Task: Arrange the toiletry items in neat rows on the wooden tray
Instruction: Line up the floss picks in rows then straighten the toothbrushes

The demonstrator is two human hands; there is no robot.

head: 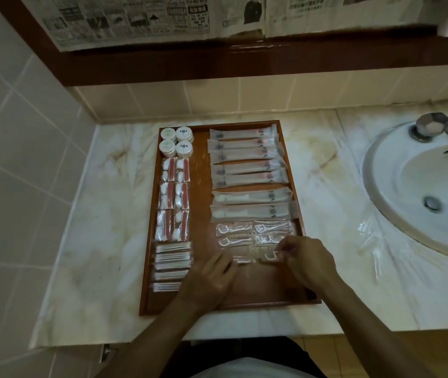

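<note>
Floss packet (270, 257) sits pinched in my right hand (308, 261) near the tray's (300, 214) right edge. My left hand (212, 279) lies just beside it, fingers curled; its grip I cannot tell.

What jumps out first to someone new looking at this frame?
The wooden tray on the marble counter, already filled with neat rows of packets. At its near end the left hand and right hand work on a floss pick packet. A white sink sits to the right.
</note>
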